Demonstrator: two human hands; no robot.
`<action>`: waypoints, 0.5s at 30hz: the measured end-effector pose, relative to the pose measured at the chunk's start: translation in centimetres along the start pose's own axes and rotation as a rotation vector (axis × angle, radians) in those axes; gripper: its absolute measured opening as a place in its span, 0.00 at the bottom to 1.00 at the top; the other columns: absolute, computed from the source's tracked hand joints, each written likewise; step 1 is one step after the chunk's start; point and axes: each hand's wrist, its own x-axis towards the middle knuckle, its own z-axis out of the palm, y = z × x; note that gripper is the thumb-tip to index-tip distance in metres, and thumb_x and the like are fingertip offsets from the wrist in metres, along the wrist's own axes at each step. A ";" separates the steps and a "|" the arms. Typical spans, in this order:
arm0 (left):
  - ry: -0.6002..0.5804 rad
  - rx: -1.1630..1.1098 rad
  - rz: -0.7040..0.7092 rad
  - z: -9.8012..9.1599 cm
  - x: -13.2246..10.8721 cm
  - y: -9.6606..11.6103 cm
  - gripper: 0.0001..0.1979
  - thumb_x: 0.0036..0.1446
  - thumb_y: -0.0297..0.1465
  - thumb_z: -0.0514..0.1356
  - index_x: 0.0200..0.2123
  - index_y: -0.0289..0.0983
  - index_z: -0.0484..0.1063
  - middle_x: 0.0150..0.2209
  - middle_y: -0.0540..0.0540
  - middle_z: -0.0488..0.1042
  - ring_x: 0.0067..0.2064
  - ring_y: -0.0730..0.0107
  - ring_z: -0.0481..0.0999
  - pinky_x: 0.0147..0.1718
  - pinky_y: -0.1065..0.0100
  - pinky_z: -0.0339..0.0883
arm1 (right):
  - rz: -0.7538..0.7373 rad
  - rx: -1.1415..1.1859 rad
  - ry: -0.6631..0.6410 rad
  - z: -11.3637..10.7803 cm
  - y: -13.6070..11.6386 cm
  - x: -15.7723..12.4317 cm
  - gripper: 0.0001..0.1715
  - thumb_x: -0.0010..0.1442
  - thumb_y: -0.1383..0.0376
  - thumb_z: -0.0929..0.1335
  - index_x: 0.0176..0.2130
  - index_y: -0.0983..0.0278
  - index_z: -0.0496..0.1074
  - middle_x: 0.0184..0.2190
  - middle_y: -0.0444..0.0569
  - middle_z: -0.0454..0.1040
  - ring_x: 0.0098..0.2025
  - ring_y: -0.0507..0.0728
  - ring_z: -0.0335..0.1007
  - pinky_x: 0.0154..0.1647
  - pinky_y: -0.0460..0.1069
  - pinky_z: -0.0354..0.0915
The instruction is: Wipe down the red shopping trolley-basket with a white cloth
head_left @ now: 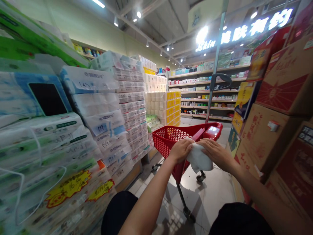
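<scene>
A white cloth hangs in folds over the near rim of a red shopping cart. My left hand is closed on the cloth's left side. From the right, my right hand grips the top of the same cloth, with its fingers curled over it. Both hands are close together at the rim, near a pinkish-red bar. Behind them is the cart's red end piece with a white label. The cloth hides part of the rim and some fingertips.
Tall stacks of wrapped tissue packs line the left side, with a phone and a white cable on them. Cardboard boxes rise on the right. A grey pole with a handle stands behind the cart, before stocked shelves.
</scene>
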 end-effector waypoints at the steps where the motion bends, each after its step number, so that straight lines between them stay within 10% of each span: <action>1: -0.002 -0.021 -0.013 0.0 0.2 -0.3 0.20 0.69 0.38 0.40 0.53 0.46 0.68 0.52 0.51 0.72 0.55 0.69 0.68 0.56 0.65 0.61 | 0.010 0.009 -0.008 -0.5 0.4 -0.2 0.22 0.68 0.59 0.56 0.58 0.57 0.64 0.54 0.50 0.70 0.58 0.58 0.62 0.59 0.57 0.60; 8: -0.007 0.085 -0.178 2.7 0.7 -1.2 0.21 0.69 0.40 0.40 0.51 0.42 0.68 0.47 0.45 0.73 0.51 0.63 0.69 0.52 0.59 0.61 | 0.137 -0.150 -0.035 -3.9 0.6 1.1 0.20 0.67 0.60 0.56 0.47 0.59 0.73 0.49 0.51 0.74 0.57 0.61 0.63 0.57 0.58 0.59; 15: 0.063 0.080 -0.151 4.2 0.0 -0.8 0.18 0.69 0.40 0.41 0.50 0.42 0.65 0.45 0.45 0.72 0.48 0.63 0.70 0.49 0.61 0.62 | 0.174 -0.428 -0.161 -0.6 -3.9 3.2 0.21 0.67 0.55 0.58 0.47 0.65 0.70 0.36 0.56 0.77 0.37 0.60 0.73 0.35 0.51 0.62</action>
